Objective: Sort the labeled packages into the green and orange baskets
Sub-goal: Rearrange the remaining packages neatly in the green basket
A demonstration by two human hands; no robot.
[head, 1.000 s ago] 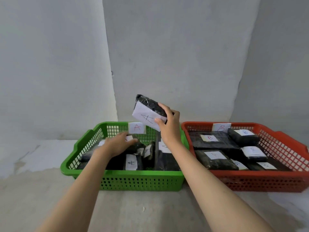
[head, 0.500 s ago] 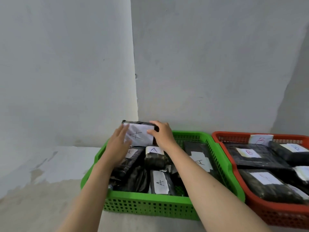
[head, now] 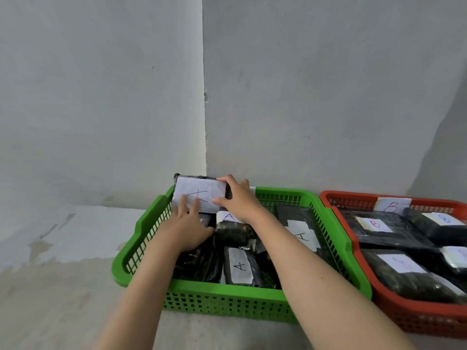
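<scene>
Lowered since a second ago, the A-labeled package now stands at the green basket far-left corner. Left hand props it with straight fingers; right hand pinches its right end, likely squeezing it upright behind packed A packages. Little room left; orange basket adjoins right.

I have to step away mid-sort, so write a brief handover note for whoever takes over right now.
Right hand grips the A package at the green basket's far left corner; left hand rests straight fingers on its label.
Green basket holds other A packages; orange basket holds B packages.
Done: visible packages are in baskets.
Left: seat and release this A package; none visible outside the baskets.
</scene>
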